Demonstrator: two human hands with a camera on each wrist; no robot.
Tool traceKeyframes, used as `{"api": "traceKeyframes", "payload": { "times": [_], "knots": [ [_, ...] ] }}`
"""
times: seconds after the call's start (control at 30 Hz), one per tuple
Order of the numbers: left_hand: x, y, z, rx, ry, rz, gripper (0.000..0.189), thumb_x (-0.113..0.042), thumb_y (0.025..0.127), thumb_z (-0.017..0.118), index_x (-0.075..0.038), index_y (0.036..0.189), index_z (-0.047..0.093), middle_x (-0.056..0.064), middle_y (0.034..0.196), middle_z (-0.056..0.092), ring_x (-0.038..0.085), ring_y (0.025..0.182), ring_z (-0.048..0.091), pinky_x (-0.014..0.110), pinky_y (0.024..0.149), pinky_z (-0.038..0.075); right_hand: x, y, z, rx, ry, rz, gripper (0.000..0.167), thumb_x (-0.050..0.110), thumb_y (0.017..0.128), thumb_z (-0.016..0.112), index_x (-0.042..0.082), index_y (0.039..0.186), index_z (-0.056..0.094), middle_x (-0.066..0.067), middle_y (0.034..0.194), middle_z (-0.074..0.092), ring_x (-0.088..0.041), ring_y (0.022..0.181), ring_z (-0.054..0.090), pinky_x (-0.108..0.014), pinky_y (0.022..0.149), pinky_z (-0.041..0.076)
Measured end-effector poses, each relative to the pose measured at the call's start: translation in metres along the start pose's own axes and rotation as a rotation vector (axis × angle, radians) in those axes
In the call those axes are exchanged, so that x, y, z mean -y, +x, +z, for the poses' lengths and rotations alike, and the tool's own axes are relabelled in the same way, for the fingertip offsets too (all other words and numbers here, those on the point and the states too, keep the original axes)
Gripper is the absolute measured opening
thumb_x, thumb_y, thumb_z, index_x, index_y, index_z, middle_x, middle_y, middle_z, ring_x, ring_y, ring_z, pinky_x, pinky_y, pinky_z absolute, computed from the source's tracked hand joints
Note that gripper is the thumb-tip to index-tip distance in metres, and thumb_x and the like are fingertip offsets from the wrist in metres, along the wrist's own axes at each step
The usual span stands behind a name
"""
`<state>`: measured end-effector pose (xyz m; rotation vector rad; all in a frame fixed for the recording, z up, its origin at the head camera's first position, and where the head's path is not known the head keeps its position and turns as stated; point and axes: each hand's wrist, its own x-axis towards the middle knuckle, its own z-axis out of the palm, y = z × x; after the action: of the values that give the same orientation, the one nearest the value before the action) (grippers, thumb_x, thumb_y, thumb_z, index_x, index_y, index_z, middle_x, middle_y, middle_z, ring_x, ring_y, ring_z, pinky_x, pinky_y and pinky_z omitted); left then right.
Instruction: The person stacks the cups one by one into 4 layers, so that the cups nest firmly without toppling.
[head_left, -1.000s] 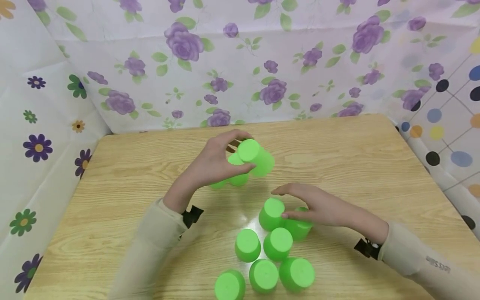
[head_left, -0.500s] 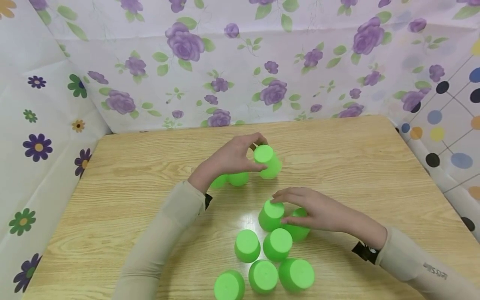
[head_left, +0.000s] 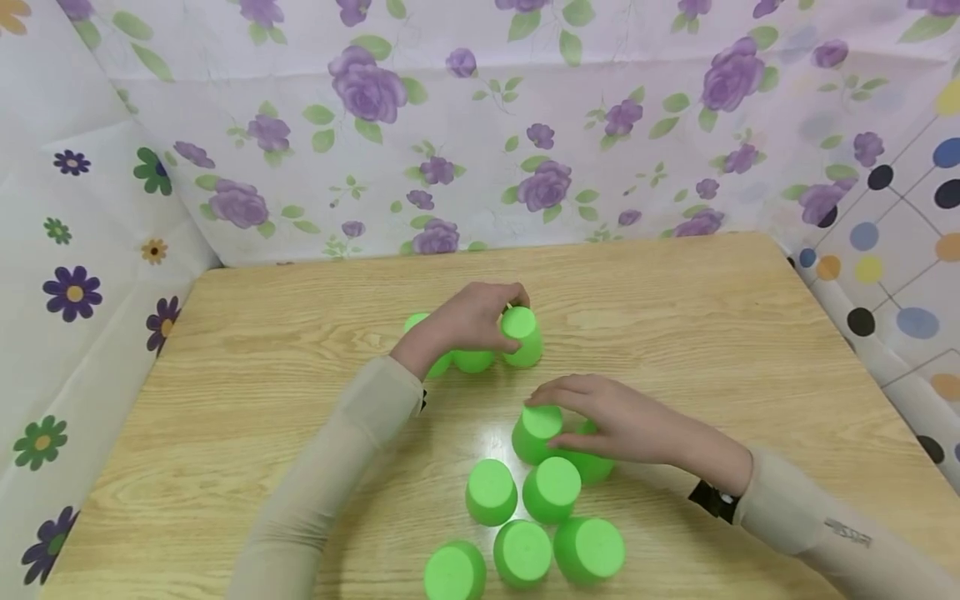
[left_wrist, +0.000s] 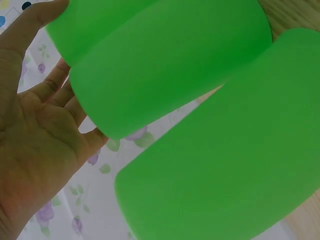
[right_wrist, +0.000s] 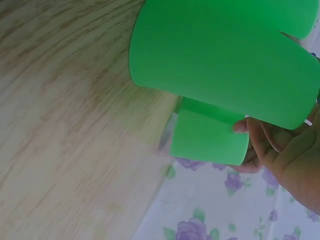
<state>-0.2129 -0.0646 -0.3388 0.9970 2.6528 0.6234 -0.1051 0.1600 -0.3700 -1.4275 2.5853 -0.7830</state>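
Cups [head_left: 522, 553], green: stand mouth-down on a wooden table [head_left: 675, 317] in two groups, narrow ends upward. Far group: sits left of centre toward the back of the table, partly hidden by the left hand [head_left: 476, 321]. Near group: numbers seven, closely set toward the front of the table.

Left hand: clamps on the rightmost far cup [head_left: 522, 337], with thumb on the near side and fingers curved around the far side. Whether rim and table touch: cannot tell.

Right hand [head_left: 611, 421]: clamps thumb and fingers on the rearmost near cup [head_left: 536, 436], held upright; partly covers a second cup [head_left: 592, 462] just beside, to the right.

Forearms: wear beige sleeves [head_left: 378, 400]; on the right wrist, show a black strap [head_left: 716, 500].

Surround: consists of purple-flowered cloth [head_left: 442, 167] behind, daisy-patterned cloth [head_left: 97, 225] to the left, dotted cloth [head_left: 892, 275] to the right.
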Motion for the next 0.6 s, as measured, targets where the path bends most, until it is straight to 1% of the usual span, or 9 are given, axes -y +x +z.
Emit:
{"api": "traceKeyframes", "payload": {
  "times": [0.13,0.2,0.4,0.6],
  "knots": [
    [0.0011,0.0021,0.0010,0.056,0.021,-0.001,0.039,-0.024,0.076,0.075,-0.015,0.108,0.055,-0.001,0.107,0.061,0.015,0.092,0.056,0.027,0.079,0.046,0.0015,0.0042,0.0012,0.009,-0.023,-0.002,0.047,0.039,0.088,0.063,0.017,0.128,0.054,0.004,0.125,0.057,-0.013,0.116,0.053,-0.032,0.096,0.045],
    [0.0011,0.0026,0.0011,0.071,0.015,-0.012,0.039,-0.024,0.076,0.075,-0.015,0.109,0.055,-0.001,0.107,0.060,0.014,0.091,0.055,0.028,0.079,0.046,0.0019,0.0053,0.0015,0.016,-0.039,-0.001,0.046,0.039,0.088,0.063,0.016,0.128,0.054,0.004,0.124,0.058,-0.013,0.115,0.053,-0.032,0.096,0.046],
    [0.0012,0.0028,-0.0007,0.088,-0.003,-0.049,0.040,-0.026,0.077,0.074,-0.015,0.111,0.054,-0.001,0.107,0.060,0.015,0.092,0.054,0.029,0.080,0.047,0.0025,0.0069,0.0004,0.040,-0.039,0.015,0.044,0.035,0.089,0.063,0.015,0.126,0.054,0.003,0.123,0.058,-0.012,0.115,0.053,-0.030,0.095,0.046],
    [0.0026,0.0038,-0.0008,0.101,-0.025,-0.059,0.040,-0.025,0.079,0.073,-0.015,0.113,0.054,-0.001,0.106,0.059,0.015,0.093,0.053,0.029,0.081,0.046,0.0018,0.0069,0.0001,0.052,-0.002,0.026,0.044,0.036,0.090,0.061,0.014,0.127,0.052,0.001,0.124,0.057,-0.013,0.115,0.053,-0.031,0.094,0.047]
  ]
}}
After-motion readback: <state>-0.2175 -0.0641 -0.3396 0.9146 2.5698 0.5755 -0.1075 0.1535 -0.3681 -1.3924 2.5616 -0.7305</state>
